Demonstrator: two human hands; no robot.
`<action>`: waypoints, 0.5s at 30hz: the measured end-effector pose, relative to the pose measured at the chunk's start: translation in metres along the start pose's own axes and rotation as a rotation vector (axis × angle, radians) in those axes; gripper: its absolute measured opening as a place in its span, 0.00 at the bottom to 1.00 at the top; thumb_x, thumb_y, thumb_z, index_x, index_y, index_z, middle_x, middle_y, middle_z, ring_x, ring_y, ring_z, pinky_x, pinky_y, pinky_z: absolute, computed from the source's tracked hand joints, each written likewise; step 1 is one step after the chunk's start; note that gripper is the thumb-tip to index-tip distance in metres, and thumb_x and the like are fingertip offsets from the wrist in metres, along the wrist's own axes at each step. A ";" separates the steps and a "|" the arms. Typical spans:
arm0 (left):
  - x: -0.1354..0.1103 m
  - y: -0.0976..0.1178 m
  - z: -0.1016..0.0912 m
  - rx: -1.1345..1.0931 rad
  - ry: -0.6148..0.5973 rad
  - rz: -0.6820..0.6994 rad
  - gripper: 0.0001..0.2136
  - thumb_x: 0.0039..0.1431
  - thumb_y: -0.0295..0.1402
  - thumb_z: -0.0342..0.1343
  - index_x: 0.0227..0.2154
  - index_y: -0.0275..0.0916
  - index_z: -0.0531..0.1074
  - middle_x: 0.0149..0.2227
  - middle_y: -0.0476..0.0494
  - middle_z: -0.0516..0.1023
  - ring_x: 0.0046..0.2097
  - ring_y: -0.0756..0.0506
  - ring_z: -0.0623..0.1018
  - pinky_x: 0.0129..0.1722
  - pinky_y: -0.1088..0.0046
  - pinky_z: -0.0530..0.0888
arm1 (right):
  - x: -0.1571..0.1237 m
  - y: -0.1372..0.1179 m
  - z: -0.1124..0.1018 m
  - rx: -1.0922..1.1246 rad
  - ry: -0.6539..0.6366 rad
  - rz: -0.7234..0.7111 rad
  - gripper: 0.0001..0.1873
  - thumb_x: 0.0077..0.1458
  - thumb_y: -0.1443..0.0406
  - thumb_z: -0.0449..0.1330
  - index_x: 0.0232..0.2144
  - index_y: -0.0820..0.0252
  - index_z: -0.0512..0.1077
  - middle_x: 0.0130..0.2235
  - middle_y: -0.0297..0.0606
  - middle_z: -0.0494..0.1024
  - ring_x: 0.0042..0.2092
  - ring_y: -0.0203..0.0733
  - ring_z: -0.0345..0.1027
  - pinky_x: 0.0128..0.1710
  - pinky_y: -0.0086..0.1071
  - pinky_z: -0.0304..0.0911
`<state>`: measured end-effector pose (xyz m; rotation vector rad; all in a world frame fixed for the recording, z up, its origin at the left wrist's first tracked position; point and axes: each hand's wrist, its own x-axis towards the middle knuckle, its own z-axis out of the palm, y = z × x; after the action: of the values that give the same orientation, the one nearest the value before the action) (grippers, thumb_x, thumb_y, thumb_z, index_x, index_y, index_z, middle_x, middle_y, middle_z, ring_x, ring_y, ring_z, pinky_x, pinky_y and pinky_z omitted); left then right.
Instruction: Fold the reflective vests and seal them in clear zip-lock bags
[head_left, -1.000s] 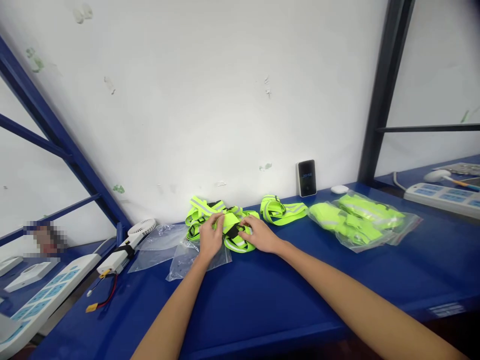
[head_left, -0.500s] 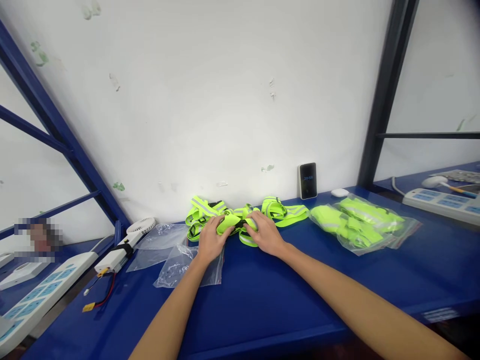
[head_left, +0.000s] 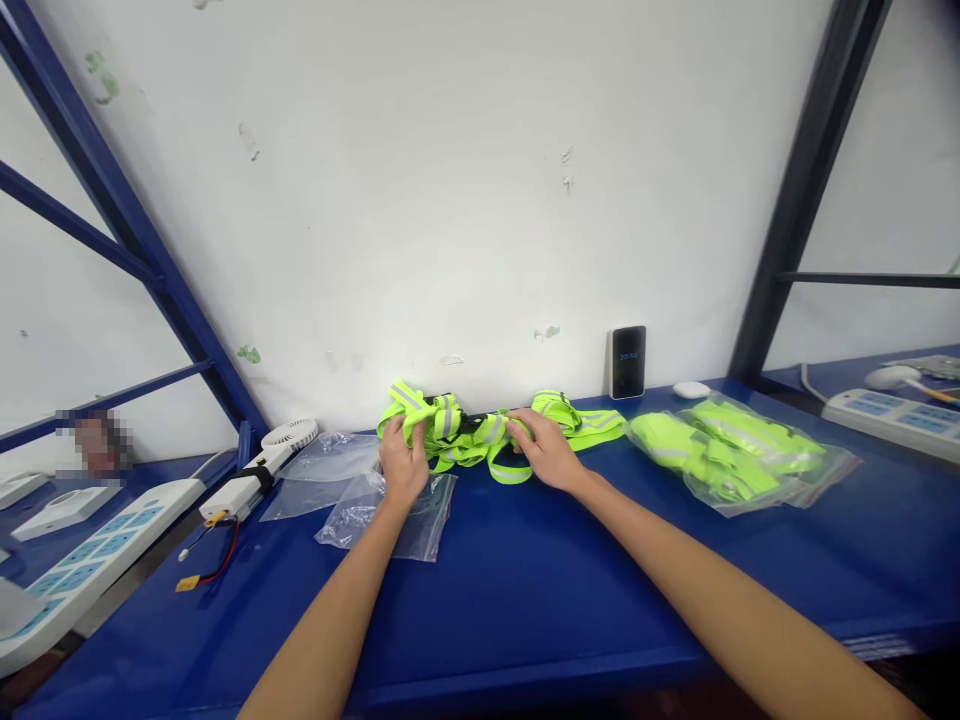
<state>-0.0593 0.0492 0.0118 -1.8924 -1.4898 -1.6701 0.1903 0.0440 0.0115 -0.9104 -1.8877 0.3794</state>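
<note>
- The left hand (head_left: 405,465) had its thumb and fingers drawn together on the left part of the lime-yellow reflective straps (head_left: 491,430); loose webbing hid some fingertips from me.
- The right hand (head_left: 549,450) gripped the right part of the same tangle, thumb and forefinger nearly meeting on the band, with the other fingers curled in behind.
- Between the two hands ran a dark strip (head_left: 474,422) amid the yellow webbing; I couldn't tell whether it was a buckle or elastic.
- The straps were bunched near the back of the blue tabletop (head_left: 570,600), close to the white wall (head_left: 487,200), and one loop hung below the right fingers.
- Just beyond the right hand lay a coiled reflective strap (head_left: 596,422), and farther right were clear bags packed with more straps (head_left: 750,455).
- A crumpled clear zip bag (head_left: 409,535) lay beneath and beside the left wrist.
- Half a second earlier the hands had been closer together, nearly meeting over the black part; by now they had parted, the left hand shifting left across the tangle, and more of the dark strip showed between them.
</note>
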 end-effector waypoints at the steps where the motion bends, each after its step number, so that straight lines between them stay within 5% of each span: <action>1: 0.002 -0.003 -0.001 0.000 0.064 -0.079 0.14 0.65 0.40 0.47 0.36 0.37 0.73 0.34 0.42 0.75 0.38 0.43 0.75 0.41 0.68 0.70 | 0.000 0.001 0.001 0.000 -0.021 0.009 0.17 0.65 0.57 0.47 0.43 0.60 0.71 0.39 0.40 0.76 0.38 0.42 0.71 0.42 0.34 0.64; 4: 0.007 -0.014 -0.004 -0.029 0.199 -0.297 0.16 0.64 0.42 0.46 0.35 0.36 0.74 0.34 0.41 0.76 0.39 0.42 0.75 0.42 0.65 0.70 | -0.001 0.002 0.004 -0.021 -0.058 -0.027 0.16 0.64 0.58 0.49 0.43 0.60 0.72 0.42 0.41 0.77 0.43 0.43 0.70 0.46 0.34 0.62; 7: 0.009 -0.019 -0.008 -0.015 0.270 -0.323 0.17 0.61 0.39 0.51 0.49 0.37 0.69 0.43 0.38 0.74 0.44 0.41 0.74 0.47 0.63 0.69 | -0.002 0.004 0.007 -0.076 -0.060 -0.062 0.15 0.64 0.60 0.49 0.43 0.60 0.72 0.43 0.41 0.76 0.44 0.43 0.69 0.47 0.35 0.60; 11: 0.003 0.001 -0.013 0.122 0.188 0.033 0.24 0.59 0.32 0.51 0.58 0.38 0.60 0.53 0.34 0.66 0.56 0.38 0.67 0.57 0.57 0.63 | -0.004 0.006 0.012 -0.129 -0.038 -0.027 0.15 0.65 0.60 0.47 0.39 0.60 0.72 0.38 0.40 0.76 0.39 0.42 0.69 0.42 0.34 0.60; 15: -0.007 0.030 -0.008 0.172 -0.208 0.394 0.20 0.60 0.34 0.51 0.55 0.44 0.65 0.56 0.37 0.66 0.58 0.38 0.66 0.58 0.56 0.61 | -0.004 0.003 0.014 -0.127 0.018 -0.002 0.16 0.66 0.59 0.45 0.34 0.59 0.69 0.33 0.38 0.74 0.35 0.41 0.67 0.38 0.33 0.58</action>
<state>-0.0405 0.0257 0.0224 -2.1402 -1.1779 -1.1664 0.1811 0.0447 0.0001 -0.9926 -1.9127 0.2519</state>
